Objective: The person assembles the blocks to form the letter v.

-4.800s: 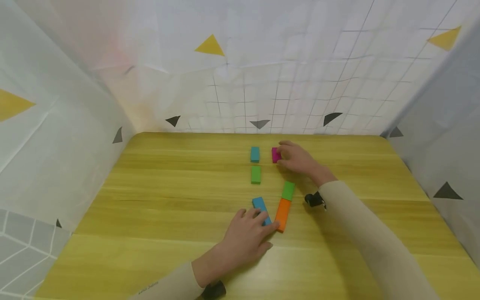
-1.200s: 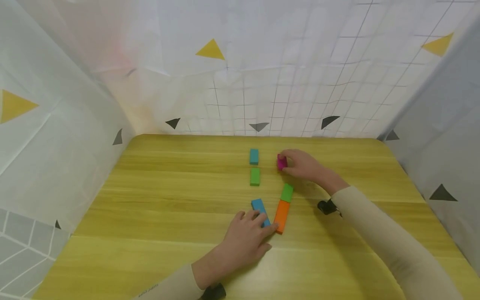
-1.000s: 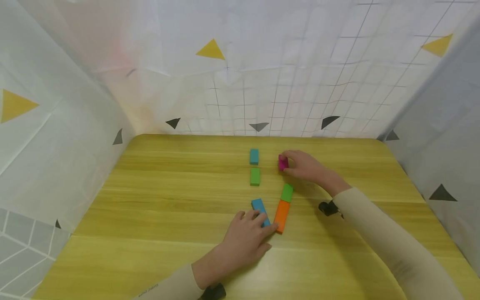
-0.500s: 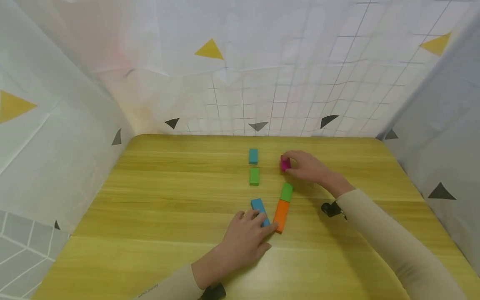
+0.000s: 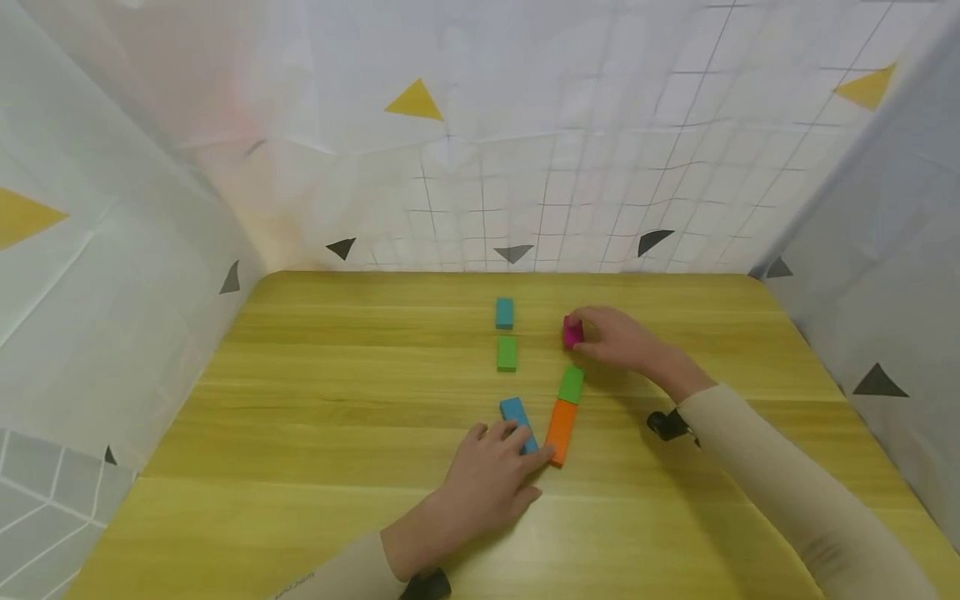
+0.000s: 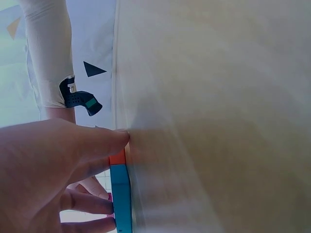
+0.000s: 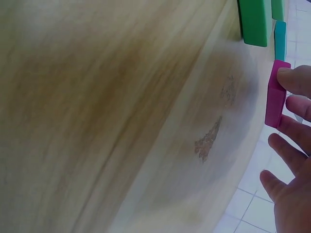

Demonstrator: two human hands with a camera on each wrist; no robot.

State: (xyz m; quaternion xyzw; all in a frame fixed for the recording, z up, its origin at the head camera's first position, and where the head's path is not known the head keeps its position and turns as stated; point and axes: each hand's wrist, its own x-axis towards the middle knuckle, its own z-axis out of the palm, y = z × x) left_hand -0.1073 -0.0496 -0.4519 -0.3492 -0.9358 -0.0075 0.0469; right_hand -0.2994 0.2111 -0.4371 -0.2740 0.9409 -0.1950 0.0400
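Observation:
With its thumb and a finger, my right hand [image 5: 618,337] pinches a magenta block [image 5: 572,333] near the back of the table; the right wrist view shows the magenta block [image 7: 275,99] between them, its other fingers spread. My left hand [image 5: 480,479] lies low at the front, fingers reaching over the near end of a long blue block [image 5: 515,410] and one fingertip at the near end of an orange block [image 5: 561,432]. A green block [image 5: 572,384] touches the orange one's far end, in line with it. Blue and orange slant toward each other at their near ends.
Left of the magenta block, a teal block [image 5: 505,313] lies at the back, with a second green block [image 5: 507,354] just in front of it, a small gap between. White sheet walls with triangles enclose the wooden table [image 5: 300,400] at the back and sides.
My right hand has drawn the magenta block to the right and a little nearer, toward the green block at the orange one's end. The left hand stays in place.

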